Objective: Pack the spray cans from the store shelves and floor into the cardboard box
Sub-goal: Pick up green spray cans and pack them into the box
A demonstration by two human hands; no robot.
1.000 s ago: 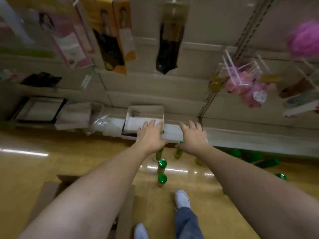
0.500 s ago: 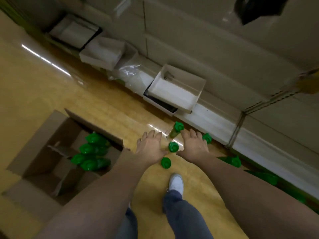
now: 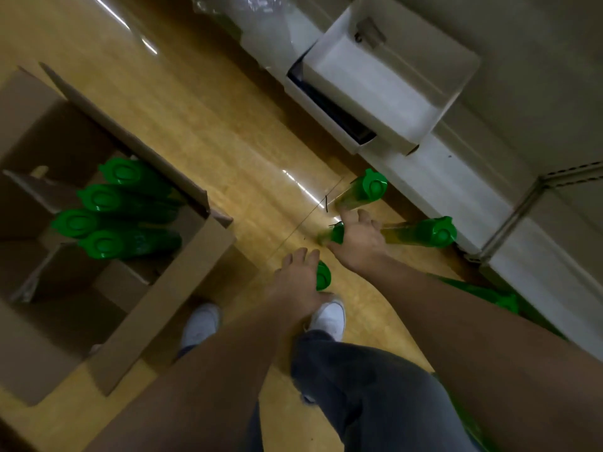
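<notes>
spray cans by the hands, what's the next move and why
Probably close each hand round the can beneath it: the left hand is open beside the near can, the right hand over the far can, and the cardboard box has room.

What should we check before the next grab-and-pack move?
1. Left hand gripping near can: cannot tell, the hand partly hides it.
2. Right hand gripping covered can: cannot tell.
3. Cardboard box open: ok.
4. Space in box: ok, room shows beside the four packed cans.
5. More to pick: ok, two spare cans on the floor just past the right hand.
</notes>
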